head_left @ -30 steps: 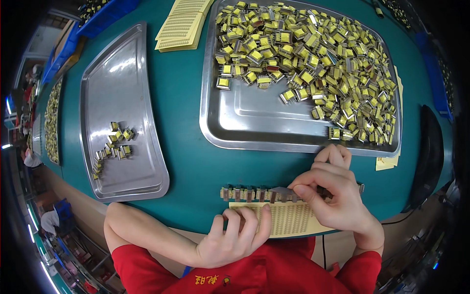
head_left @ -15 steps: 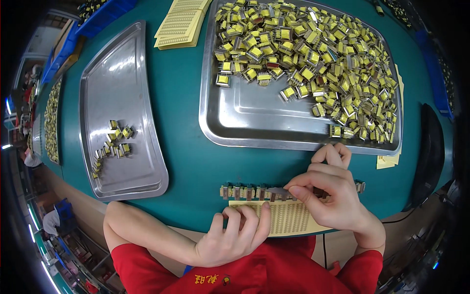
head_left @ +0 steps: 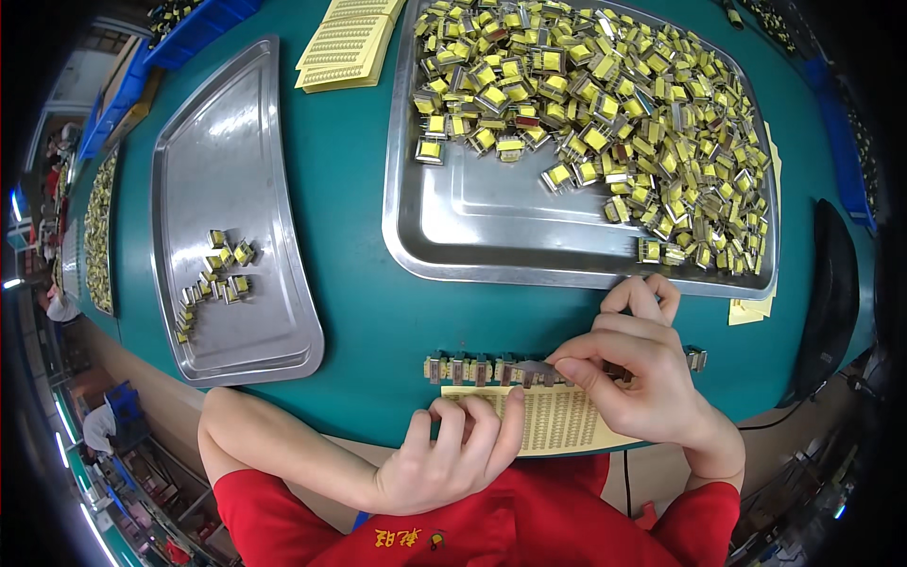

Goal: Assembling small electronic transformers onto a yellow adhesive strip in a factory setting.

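A row of small transformers [head_left: 460, 369] stands side by side on the green table in front of me. My right hand [head_left: 642, 373] hangs over the right part of the row, thumb and forefinger pinched on a thin grey piece [head_left: 537, 370] that lies against the transformers. Its other fingers are bent and hide some of the row. Below the row lies a yellow sheet of small printed labels [head_left: 562, 422]. My left hand [head_left: 458, 454] rests at the sheet's left part, fingers bent and a little apart, with nothing visible in them; its thumb is hidden.
A large metal tray [head_left: 491, 269] heaped with yellow transformers stands beyond my hands. At left, another metal tray [head_left: 231, 123] holds several more. Stacked yellow label sheets [head_left: 345, 47] lie between them at the back. A black curved object [head_left: 827, 293] stands at right.
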`<state>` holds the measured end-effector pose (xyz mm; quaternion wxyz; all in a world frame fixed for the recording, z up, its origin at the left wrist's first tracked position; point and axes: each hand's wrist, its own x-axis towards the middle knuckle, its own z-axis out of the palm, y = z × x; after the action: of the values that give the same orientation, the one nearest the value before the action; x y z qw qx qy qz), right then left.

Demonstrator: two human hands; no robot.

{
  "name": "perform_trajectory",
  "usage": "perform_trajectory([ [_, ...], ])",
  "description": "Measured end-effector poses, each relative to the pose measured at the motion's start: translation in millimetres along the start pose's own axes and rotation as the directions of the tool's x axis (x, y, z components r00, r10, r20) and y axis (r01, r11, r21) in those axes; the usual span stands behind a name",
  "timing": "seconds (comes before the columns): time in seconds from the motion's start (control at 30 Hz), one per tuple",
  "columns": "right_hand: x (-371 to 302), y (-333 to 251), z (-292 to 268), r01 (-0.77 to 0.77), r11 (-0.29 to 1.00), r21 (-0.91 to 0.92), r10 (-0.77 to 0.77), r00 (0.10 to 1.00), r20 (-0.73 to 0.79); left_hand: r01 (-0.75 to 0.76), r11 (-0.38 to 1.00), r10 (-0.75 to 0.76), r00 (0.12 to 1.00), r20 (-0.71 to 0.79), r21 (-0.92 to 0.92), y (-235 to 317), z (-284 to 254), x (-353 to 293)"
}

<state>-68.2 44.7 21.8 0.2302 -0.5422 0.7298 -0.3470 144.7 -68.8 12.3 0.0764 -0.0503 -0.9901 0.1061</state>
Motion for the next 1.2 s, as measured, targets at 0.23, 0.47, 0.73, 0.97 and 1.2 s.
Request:
perform_trajectory([
  [0.23, -0.3, 0.3, -0.2, -0.007, 1.0, 0.002, 0.006, 1.0, 0.005, -0.009, 1.0, 0.01, 0.999, 0.031, -0.019, -3.3, -5.0, 4.6],
  [0.47, -0.6, 1.7, 1.0, 0.008, 1.0, 0.005, -0.008, 1.0, -0.005, -0.028, 0.999, 0.027, 0.999, 0.044, 0.016, -2.9, -2.9, 3.0],
  [0.73, -1.3, 2.6, 1.8, 0.019, 1.0, 0.009, -0.019, 1.0, -0.014, -0.021, 1.0, 0.02, 0.999, 0.035, 0.013, -1.8, -2.4, 2.0],
  [0.97, -0.5, -1.7, -0.8, -0.019, 1.0, 0.003, 0.019, 1.0, -0.004, -0.02, 1.0, 0.019, 0.999, 0.036, 0.004, -2.4, -3.0, 2.8],
  [1.2, 0.5, -2.7, -8.5, -0.025, 0.998, 0.058, 0.026, 0.999, -0.022, -0.034, 0.999, 0.034, 0.999, 0.03, 0.001, -4.0, -3.1, 3.5],
])
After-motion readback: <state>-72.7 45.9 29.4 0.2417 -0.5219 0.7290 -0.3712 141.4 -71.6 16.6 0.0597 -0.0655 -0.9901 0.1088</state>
